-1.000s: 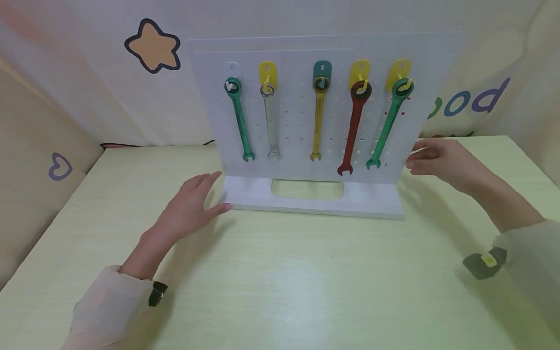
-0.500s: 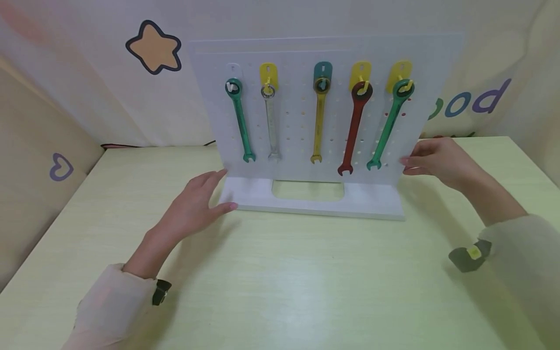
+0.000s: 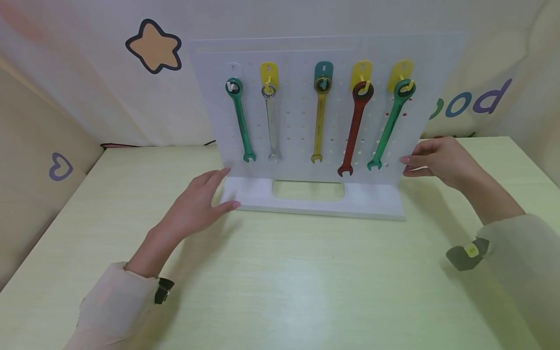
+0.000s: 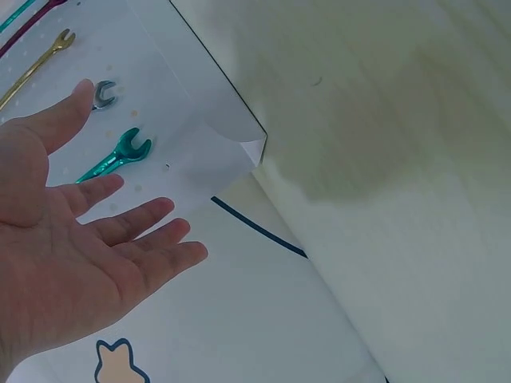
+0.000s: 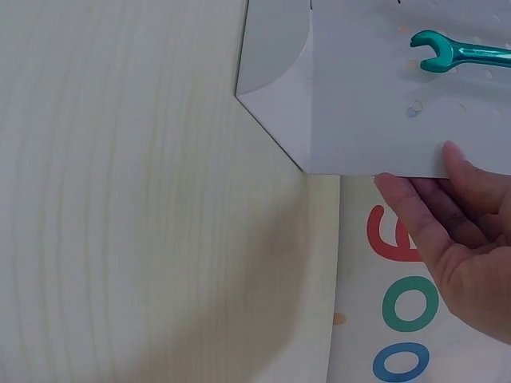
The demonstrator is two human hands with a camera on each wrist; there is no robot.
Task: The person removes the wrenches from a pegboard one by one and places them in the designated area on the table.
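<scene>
The left hand (image 3: 194, 204) reaches forward, fingers extended and thumb spread wide, gripping nothing beside the pegboard (image 3: 297, 133); contact is unclear. The right hand (image 3: 444, 163) pinches the board's opposite edge, thumb in front. A second ago that thumb was off the board and the left hand farther away; the wrenches (image 3: 354, 129) hang unchanged between both hands.

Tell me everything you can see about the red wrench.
The red wrench looks metal, with a closed ring, a straight shank and an open two-pronged end. It hangs by its ring on a yellow hook, open end down, in front of the board, between a gold wrench and a green wrench. Neither the left hand nor the right hand touches it.
</scene>
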